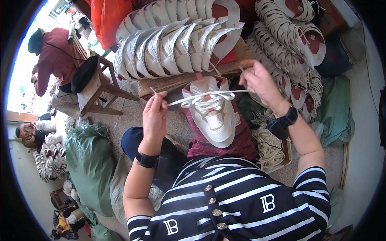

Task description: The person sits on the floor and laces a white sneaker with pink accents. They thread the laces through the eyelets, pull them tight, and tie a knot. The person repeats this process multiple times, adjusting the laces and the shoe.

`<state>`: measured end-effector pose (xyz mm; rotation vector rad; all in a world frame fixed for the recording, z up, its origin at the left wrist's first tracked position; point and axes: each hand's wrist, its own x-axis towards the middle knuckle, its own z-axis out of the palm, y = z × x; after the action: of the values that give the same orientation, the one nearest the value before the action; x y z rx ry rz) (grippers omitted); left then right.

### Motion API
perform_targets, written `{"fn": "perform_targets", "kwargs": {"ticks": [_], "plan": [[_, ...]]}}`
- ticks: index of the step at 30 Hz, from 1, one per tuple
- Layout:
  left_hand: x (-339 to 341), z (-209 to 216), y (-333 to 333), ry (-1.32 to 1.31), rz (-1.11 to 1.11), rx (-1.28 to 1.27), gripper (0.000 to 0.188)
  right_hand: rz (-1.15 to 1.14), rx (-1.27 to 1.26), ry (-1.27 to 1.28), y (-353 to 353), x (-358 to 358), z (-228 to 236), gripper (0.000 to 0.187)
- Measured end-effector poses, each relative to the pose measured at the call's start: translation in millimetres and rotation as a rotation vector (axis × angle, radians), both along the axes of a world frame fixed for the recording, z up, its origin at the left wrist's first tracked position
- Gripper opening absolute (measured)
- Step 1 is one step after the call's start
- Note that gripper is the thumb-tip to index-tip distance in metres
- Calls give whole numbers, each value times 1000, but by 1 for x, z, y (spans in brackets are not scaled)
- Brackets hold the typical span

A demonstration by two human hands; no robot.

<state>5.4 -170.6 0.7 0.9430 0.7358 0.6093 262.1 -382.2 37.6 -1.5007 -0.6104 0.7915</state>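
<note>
A white and cream shoe upper [217, 132] with a dark red lining lies on the dark red cloth [193, 136] over my lap, its toe toward me. A white shoelace [201, 98] runs through its eyelets, with a loop or bow across the top. To the left, my left hand [155, 114] pinches one lace end, and a short tip sticks up past the fingers. On the other side my right hand [259, 80] grips the opposite end, fingers curled. Between the two hands the lace is drawn nearly straight, sideways above the upper.
Nested rows of shoe uppers [165, 54] rest on a wooden bench [161, 85] ahead. More stacked uppers [277, 48] are at the right. A box of loose white laces [270, 150] stands by my right side. Green sacks [89, 168] and a seated person [58, 56] are at the left.
</note>
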Motion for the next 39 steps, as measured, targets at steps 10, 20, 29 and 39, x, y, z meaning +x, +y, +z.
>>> {"fn": "perform_targets", "kwargs": {"ticks": [10,20,29,39], "plan": [[-1,7,2,277,-250,393,28,207,-155,-505,10,-13,-22,11],[15,-4,-8,317,-359,581,26,327,-240,-1349,32,-30,14,10],[28,16,7,417,-570,194,20,448,-261,-1142,37,-19,10,21],[37,24,-6,592,-503,937,27,570,-378,87,40,14,5,28]]}}
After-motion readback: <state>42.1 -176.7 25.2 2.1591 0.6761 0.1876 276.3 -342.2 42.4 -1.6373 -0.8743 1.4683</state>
